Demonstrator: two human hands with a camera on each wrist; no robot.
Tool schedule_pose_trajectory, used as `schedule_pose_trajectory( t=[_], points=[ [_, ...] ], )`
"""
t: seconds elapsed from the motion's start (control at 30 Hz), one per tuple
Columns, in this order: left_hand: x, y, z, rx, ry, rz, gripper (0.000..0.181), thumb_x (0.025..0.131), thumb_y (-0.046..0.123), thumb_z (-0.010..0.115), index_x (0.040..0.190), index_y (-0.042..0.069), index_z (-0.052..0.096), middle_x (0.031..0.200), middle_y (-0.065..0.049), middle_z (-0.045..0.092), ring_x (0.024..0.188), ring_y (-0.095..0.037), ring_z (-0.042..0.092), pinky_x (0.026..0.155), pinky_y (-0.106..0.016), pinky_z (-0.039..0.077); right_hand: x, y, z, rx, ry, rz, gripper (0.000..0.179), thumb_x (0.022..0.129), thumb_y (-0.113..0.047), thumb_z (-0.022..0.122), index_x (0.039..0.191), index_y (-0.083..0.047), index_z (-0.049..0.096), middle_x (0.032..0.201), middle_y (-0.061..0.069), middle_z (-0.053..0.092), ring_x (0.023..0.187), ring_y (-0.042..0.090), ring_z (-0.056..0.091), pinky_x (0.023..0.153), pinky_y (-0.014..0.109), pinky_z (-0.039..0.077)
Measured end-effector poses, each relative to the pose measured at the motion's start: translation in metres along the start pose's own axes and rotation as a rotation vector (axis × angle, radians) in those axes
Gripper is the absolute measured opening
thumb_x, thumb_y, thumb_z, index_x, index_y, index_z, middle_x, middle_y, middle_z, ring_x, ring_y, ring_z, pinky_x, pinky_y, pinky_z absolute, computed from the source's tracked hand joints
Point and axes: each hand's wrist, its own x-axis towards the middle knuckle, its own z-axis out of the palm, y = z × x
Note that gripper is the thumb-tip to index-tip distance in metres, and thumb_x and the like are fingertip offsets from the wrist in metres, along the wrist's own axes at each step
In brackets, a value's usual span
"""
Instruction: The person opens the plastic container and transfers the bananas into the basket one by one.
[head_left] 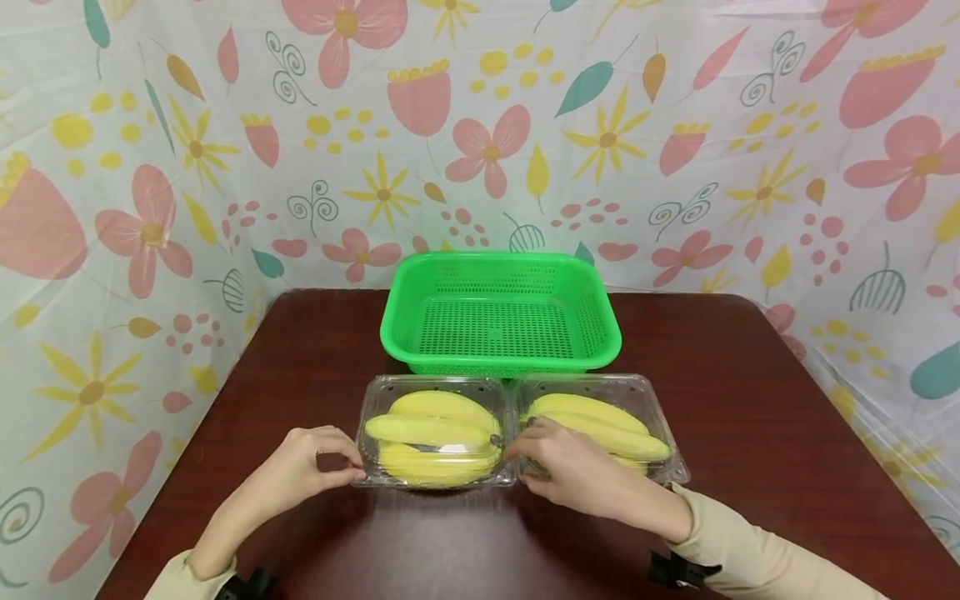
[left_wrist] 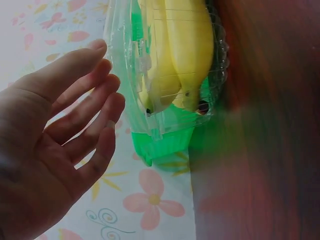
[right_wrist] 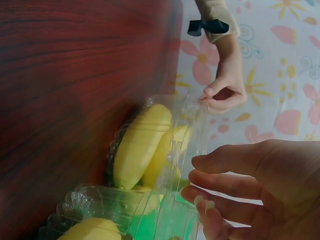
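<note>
Two clear plastic clamshell boxes with yellow bananas stand side by side on the table. My left hand [head_left: 315,460] is at the near left corner of the left box [head_left: 433,479]; its thumb and fingertips are right at the rim. In the left wrist view, the fingers of my left hand [left_wrist: 65,115] are slightly bent beside the plastic edge. My right hand [head_left: 573,468] overlaps the right box [head_left: 652,392], with its fingertips at the left box's right edge. Loosely bent fingers show on my right hand [right_wrist: 250,185] in the right wrist view.
A green plastic basket [head_left: 498,360] stands directly behind both boxes. The dark red-brown table [head_left: 750,400] reaches to a flower-patterned curtain [head_left: 480,150] at the back and sides. Black straps [head_left: 678,571] sit on both wrists, at the light sleeves.
</note>
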Motion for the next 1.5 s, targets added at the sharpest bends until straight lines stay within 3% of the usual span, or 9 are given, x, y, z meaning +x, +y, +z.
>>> schedule_pose_trajectory(
  t=[0.1,0.3,0.47,0.8,1.03,1.27,1.5],
  points=[
    [-0.001,-0.001,0.003,0.011,0.006,0.035,0.012,0.072,0.016,0.077,0.078,0.024,0.07,0.078,0.014,0.065,0.075,0.001,0.06,0.06,-0.021,0.053,0.001,-0.002,0.001,-0.013,-0.002,-0.009,0.025,0.076,-0.014,0.07,0.1,-0.018,0.069,0.099,-0.008,0.066,0.094,0.01,0.056,0.071,0.024,0.053],
    [-0.003,-0.002,0.005,0.06,0.01,0.066,0.015,0.07,0.011,0.077,0.077,0.022,0.071,0.079,0.013,0.065,0.075,0.001,0.06,0.062,-0.011,0.049,0.0,-0.003,0.005,-0.027,-0.002,-0.027,0.024,0.076,-0.013,0.07,0.099,-0.019,0.069,0.098,-0.008,0.067,0.095,0.01,0.057,0.073,0.025,0.054],
    [-0.003,-0.003,0.006,0.092,0.002,0.115,0.013,0.07,0.013,0.078,0.075,0.023,0.071,0.078,0.012,0.064,0.074,-0.001,0.059,0.058,-0.014,0.05,0.0,-0.004,0.008,-0.061,0.013,-0.078,0.021,0.075,-0.014,0.071,0.095,-0.021,0.07,0.093,-0.009,0.067,0.087,0.008,0.055,0.07,0.021,0.051],
    [-0.002,-0.004,0.002,0.162,-0.06,0.153,0.013,0.068,0.01,0.079,0.075,0.019,0.072,0.082,0.008,0.063,0.075,-0.004,0.061,0.062,-0.009,0.048,-0.002,-0.006,0.016,-0.1,0.06,-0.114,0.015,0.072,-0.012,0.075,0.084,-0.018,0.069,0.091,-0.006,0.063,0.087,0.011,0.058,0.062,0.02,0.051],
    [0.001,-0.002,0.001,0.17,-0.119,0.15,0.011,0.07,0.008,0.076,0.076,0.016,0.072,0.082,0.007,0.064,0.076,-0.005,0.06,0.063,-0.007,0.047,-0.002,-0.007,0.019,-0.194,0.135,-0.156,0.011,0.074,-0.009,0.073,0.075,-0.018,0.067,0.083,-0.008,0.062,0.075,0.008,0.058,0.053,0.018,0.048],
    [-0.003,0.003,0.001,0.206,-0.081,0.165,0.015,0.068,0.003,0.076,0.075,0.015,0.07,0.082,0.006,0.063,0.075,-0.005,0.06,0.062,-0.005,0.045,0.004,-0.006,0.023,-0.351,0.205,-0.254,0.021,0.072,0.003,0.067,0.069,-0.017,0.063,0.075,-0.009,0.058,0.07,0.007,0.054,0.052,0.019,0.045],
    [-0.007,0.008,0.001,0.255,-0.047,0.142,0.017,0.071,0.004,0.075,0.079,0.018,0.07,0.085,0.01,0.061,0.078,-0.003,0.059,0.064,-0.01,0.048,0.006,-0.005,0.022,-0.333,0.179,-0.254,0.024,0.07,0.006,0.065,0.067,-0.018,0.06,0.07,-0.008,0.055,0.065,0.007,0.052,0.05,0.017,0.042]
  ],
)
